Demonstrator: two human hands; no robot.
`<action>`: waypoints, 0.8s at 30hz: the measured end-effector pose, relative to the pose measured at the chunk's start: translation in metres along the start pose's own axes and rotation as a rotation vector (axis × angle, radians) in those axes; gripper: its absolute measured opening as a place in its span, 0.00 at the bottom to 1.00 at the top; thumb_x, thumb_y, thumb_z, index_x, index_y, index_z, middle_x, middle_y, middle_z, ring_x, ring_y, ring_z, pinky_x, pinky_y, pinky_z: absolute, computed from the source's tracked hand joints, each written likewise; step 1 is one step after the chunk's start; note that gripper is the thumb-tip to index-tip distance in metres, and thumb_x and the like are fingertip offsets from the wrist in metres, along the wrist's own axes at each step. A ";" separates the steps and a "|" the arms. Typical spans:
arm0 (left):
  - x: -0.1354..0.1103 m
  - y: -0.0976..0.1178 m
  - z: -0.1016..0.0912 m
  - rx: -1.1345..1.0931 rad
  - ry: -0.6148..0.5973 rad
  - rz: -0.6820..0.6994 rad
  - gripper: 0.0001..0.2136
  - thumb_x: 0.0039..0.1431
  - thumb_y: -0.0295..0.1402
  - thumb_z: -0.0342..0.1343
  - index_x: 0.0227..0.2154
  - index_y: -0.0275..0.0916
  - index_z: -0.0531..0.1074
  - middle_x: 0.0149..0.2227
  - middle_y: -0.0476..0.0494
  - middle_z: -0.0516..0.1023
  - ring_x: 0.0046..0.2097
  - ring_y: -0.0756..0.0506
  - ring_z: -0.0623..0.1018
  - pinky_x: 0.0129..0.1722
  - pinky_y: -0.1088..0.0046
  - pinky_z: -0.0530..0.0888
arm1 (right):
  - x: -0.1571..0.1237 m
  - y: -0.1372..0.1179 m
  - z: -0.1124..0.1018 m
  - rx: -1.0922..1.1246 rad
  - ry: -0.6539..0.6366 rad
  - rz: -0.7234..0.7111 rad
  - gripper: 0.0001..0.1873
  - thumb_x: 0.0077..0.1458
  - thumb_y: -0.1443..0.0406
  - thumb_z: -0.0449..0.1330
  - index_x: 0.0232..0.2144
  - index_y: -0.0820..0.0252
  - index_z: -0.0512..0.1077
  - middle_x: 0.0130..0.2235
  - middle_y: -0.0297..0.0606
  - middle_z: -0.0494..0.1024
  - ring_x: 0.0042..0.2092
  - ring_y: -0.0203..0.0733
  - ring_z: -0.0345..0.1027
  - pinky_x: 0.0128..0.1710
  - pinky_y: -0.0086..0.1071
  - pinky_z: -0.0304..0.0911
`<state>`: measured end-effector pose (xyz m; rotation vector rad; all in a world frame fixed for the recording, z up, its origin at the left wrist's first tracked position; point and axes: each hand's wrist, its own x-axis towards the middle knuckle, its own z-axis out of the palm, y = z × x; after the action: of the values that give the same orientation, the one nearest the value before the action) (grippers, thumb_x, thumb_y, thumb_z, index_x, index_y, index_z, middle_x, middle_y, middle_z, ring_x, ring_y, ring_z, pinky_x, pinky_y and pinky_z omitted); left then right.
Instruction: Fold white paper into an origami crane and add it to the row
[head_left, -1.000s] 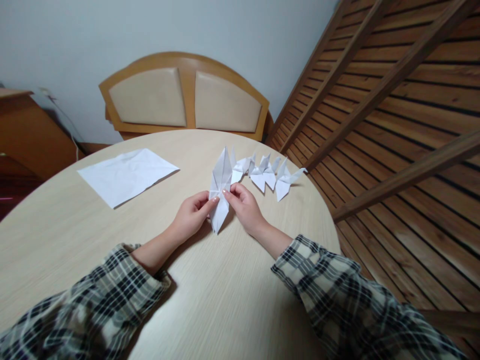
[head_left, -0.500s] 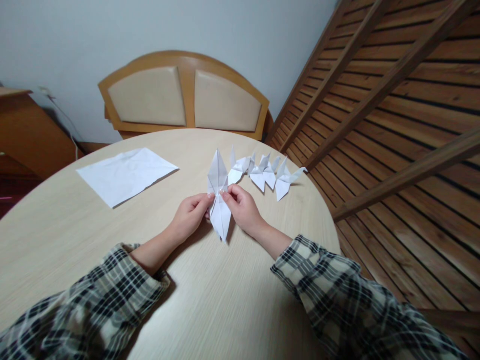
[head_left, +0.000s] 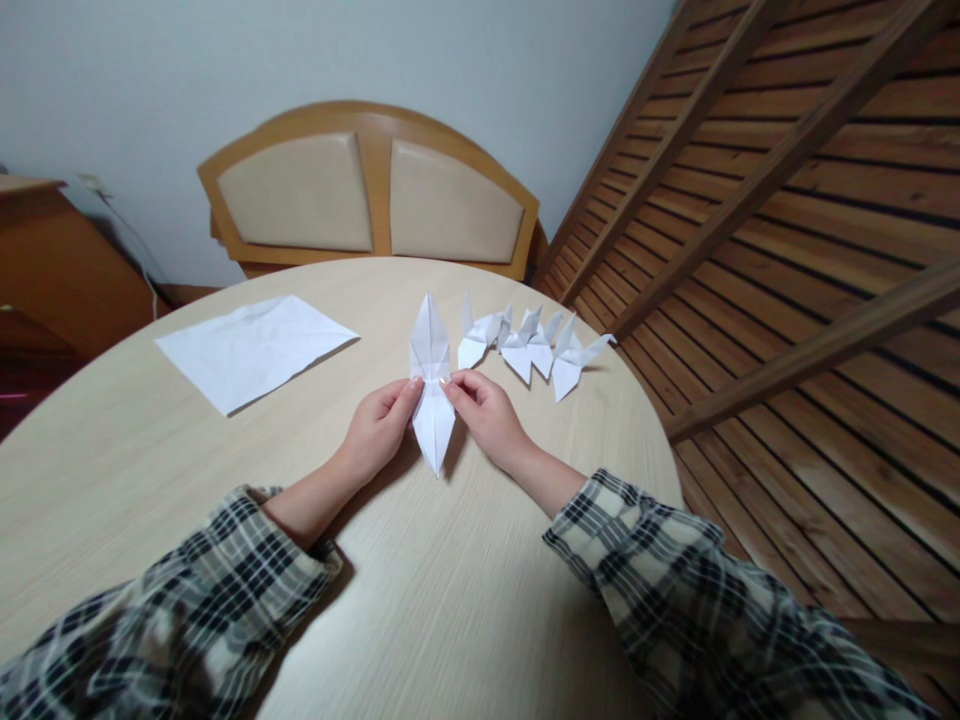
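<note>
A white folded paper piece [head_left: 433, 390], a long diamond with points toward and away from me, lies on the round light-wood table [head_left: 225, 480]. My left hand [head_left: 379, 430] pinches its left side at the waist. From the other side my right hand [head_left: 484, 415] pinches the same waist, fingertips almost meeting those of the left. Both wrists rest low over the table, in plaid sleeves.
Three finished white paper cranes [head_left: 529, 345] stand in a row just right of the piece, near the table's far right edge. A flat creased white sheet [head_left: 255, 350] lies at the far left. A wooden chair [head_left: 367, 195] stands behind the table; wooden slatted flooring at right.
The folded piece has turned and shifted slightly left between my fingers, now lying straighter. Both hands kept their pinch at its middle.
</note>
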<state>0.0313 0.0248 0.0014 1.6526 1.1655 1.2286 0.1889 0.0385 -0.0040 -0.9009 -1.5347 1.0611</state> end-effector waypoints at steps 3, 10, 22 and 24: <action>0.000 0.001 0.000 -0.011 0.001 -0.002 0.17 0.61 0.43 0.48 0.20 0.39 0.64 0.20 0.53 0.62 0.24 0.50 0.63 0.24 0.74 0.61 | 0.000 0.000 0.001 -0.011 0.015 -0.011 0.11 0.55 0.57 0.58 0.28 0.58 0.67 0.27 0.32 0.68 0.30 0.37 0.60 0.31 0.31 0.57; 0.000 0.004 0.003 -0.164 -0.070 -0.049 0.11 0.58 0.41 0.54 0.29 0.38 0.69 0.23 0.53 0.67 0.24 0.50 0.68 0.23 0.76 0.66 | 0.000 -0.002 -0.001 -0.075 0.115 -0.049 0.11 0.57 0.58 0.56 0.28 0.57 0.65 0.27 0.31 0.66 0.30 0.36 0.61 0.30 0.31 0.57; 0.004 0.000 -0.003 0.043 0.138 0.128 0.07 0.55 0.35 0.59 0.34 0.38 0.77 0.30 0.47 0.73 0.32 0.48 0.70 0.31 0.74 0.67 | 0.001 0.003 -0.003 -0.168 0.199 -0.168 0.07 0.54 0.60 0.61 0.34 0.56 0.69 0.34 0.34 0.64 0.32 0.35 0.61 0.33 0.31 0.60; 0.003 0.001 -0.002 -0.028 0.108 0.085 0.09 0.56 0.36 0.58 0.35 0.37 0.76 0.29 0.48 0.75 0.30 0.48 0.70 0.29 0.74 0.66 | 0.001 0.003 -0.002 -0.145 0.201 -0.147 0.08 0.54 0.60 0.62 0.35 0.56 0.70 0.31 0.32 0.63 0.30 0.35 0.59 0.31 0.31 0.59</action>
<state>0.0296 0.0279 0.0035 1.6475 1.1471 1.3961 0.1912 0.0410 -0.0067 -0.9481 -1.4975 0.7387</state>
